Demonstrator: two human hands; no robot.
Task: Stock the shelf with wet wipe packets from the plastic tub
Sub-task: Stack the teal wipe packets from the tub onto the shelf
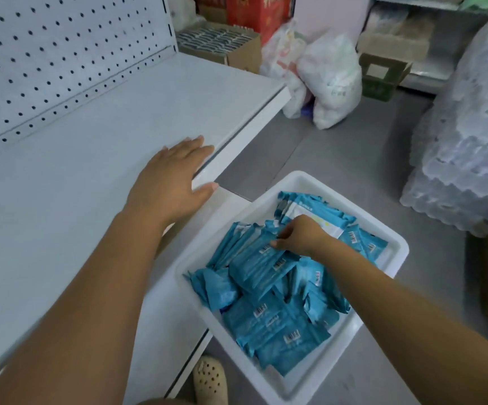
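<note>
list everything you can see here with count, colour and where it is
blue wet wipe packets: many, uncounted, blue with barcodes, heaped in the tub
white plastic tub: one, white, on the grey floor beside the shelf
white metal shelf: one, white, bare, left, with pegboard back
brown cardboard boxes: several, brown, far end of the shelf
white plastic bags: a few, white, on the floor behind
clear wrapped bottle packs: stacked, clear, right
beige perforated shoe: one, beige, bottom edge
left hand: flat on the shelf front edge
right hand: in the tub, fingers on a packet
</note>
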